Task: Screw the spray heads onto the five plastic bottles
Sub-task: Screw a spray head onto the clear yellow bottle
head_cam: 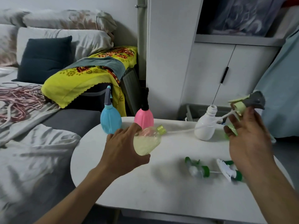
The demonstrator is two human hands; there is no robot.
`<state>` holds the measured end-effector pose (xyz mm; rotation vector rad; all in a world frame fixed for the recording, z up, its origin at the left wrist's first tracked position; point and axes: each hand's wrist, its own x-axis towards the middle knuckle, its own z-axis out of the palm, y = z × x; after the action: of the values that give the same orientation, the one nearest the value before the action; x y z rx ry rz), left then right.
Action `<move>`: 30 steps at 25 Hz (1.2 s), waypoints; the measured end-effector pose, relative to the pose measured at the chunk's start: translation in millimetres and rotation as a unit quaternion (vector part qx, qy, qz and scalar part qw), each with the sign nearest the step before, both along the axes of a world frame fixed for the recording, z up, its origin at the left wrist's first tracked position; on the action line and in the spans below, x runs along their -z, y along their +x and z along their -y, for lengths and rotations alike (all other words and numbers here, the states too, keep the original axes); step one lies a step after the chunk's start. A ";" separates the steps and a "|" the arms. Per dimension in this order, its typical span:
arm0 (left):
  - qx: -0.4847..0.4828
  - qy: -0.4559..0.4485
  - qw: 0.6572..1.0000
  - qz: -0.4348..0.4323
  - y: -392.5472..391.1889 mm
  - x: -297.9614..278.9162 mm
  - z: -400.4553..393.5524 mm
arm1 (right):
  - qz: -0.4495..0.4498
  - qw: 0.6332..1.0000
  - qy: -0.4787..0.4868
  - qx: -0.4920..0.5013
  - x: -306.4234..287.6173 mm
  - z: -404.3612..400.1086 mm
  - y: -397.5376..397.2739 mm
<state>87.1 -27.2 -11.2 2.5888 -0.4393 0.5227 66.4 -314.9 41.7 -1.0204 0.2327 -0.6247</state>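
Observation:
My left hand (124, 147) grips a pale yellow-green translucent bottle (146, 141), tilted with its open neck pointing right. My right hand (249, 136) holds up a spray head (247, 101) with a grey nozzle and yellow-green collar; its thin tube trails left toward the white bottle. A blue bottle (110, 120) and a pink bottle (144, 117) stand at the far edge of the table with spray heads on. An open white bottle (206, 125) stands at the right. Part of a green bottle (230, 128) shows behind my right fingers. Two loose spray heads lie near the front: a clear-green one (196, 168) and a white-green one (229, 171).
The white oval table (161, 188) stands between a bed (32, 143) with grey bedding on the left and a white cabinet (210, 70) behind. A yellow flowered cloth (84, 76) covers something behind the table. A grey bin (194, 110) sits at the back right.

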 end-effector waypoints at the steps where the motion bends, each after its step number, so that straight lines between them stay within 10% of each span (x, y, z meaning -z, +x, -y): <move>1: 0.000 0.009 1.000 0.010 -0.6 0.3 1.4 | 0.008 1.000 0.005 -0.004 -1.7 0.0 -0.2; 23: 0.035 0.003 0.995 0.095 -18.1 -14.6 22.2 | -0.049 0.973 -0.109 -0.199 38.5 -67.8 -12.7; 27: 0.046 0.037 0.994 0.089 -18.0 -17.7 12.9 | -0.130 0.939 -0.304 -0.099 33.5 -54.2 -11.1; 30: 0.063 0.053 0.993 0.086 -19.3 -22.2 9.7 | -0.026 0.826 -0.561 -0.057 24.6 -36.6 -12.3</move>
<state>67.8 -36.9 11.0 2.6042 -0.7018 0.6993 54.1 -278.3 17.1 -2.1765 -0.2022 -0.6117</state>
